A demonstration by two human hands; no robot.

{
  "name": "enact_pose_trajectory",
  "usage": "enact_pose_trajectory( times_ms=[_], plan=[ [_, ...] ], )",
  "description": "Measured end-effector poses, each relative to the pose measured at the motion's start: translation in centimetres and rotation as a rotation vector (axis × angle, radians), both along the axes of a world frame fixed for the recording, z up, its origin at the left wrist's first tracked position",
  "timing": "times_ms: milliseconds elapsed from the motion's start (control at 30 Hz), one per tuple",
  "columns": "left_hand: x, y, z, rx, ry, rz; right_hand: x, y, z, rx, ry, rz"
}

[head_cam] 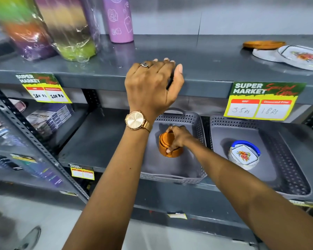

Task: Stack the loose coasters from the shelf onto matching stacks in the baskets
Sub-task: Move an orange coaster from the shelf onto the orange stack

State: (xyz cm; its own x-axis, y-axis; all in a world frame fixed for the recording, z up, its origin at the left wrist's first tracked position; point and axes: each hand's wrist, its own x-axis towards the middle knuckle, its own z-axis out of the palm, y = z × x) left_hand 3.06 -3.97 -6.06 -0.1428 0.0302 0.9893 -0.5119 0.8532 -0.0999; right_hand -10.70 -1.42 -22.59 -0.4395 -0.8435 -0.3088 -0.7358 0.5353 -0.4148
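My right hand (pixel 177 138) reaches down into the left grey basket (pixel 197 127) and grips the top wooden coaster of a brown stack (pixel 165 143) that sits in a holder. My left hand (pixel 152 83), with a watch and a ring, rests on the front edge of the upper shelf (pixel 206 56) and holds nothing. On that shelf at the far right lie a loose wooden coaster (pixel 264 44) and two loose white floral coasters (pixel 300 56). The right grey basket (pixel 285 170) holds a stack of white floral coasters (pixel 243 155) in a blue holder.
Wrapped colourful bottles (pixel 65 27) and a purple bottle (pixel 119 18) stand at the left on the upper shelf. Yellow price tags (pixel 260 101) hang from its front edge. Boxes (pixel 49 118) fill the neighbouring shelf at the left.
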Motion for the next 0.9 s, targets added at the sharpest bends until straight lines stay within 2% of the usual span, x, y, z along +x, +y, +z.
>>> enact_pose_trajectory(
  times_ms=[100,467,733,900],
  plan=[
    [0.1,0.1,0.1,0.007,-0.008,-0.002,0.0,0.4,-0.3,0.031,0.032,-0.004],
    [-0.1,0.2,0.0,0.019,-0.012,0.016,0.0,1.9,-0.8,-0.054,-0.072,-0.023],
    [0.1,0.9,0.4,0.076,-0.047,0.049,4.2,7.2,1.6,-0.468,-0.167,-0.128],
    [0.1,2.4,1.4,0.204,-0.08,0.081,8.8,14.3,8.2,-0.78,-0.018,0.02]
  ],
)
